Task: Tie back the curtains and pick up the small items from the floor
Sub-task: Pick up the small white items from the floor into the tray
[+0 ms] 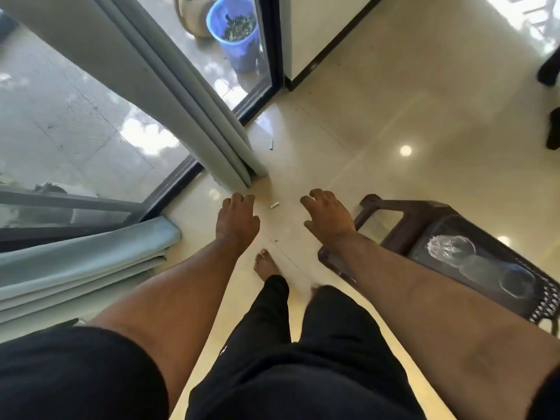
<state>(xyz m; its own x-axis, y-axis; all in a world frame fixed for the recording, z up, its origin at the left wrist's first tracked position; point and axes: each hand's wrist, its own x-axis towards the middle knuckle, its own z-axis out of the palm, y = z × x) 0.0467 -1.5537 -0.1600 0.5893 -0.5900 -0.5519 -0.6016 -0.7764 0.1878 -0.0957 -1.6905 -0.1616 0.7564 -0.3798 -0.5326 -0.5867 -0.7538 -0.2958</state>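
Two pale grey-green curtains hang in thick vertical folds against the glass door: one curtain drops from the upper left, its hem meeting the cream floor tiles, and a second curtain is bunched at the left edge. A small white item lies on the tiles between the outstretched hands, another white item lies farther off beside the first curtain's hem, and a tiny scrap sits near the bare foot. The left hand and right hand are apart, fingers loosely curled, holding nothing. No writing is legible. A dark stool crowds the right side; open floor stretches beyond
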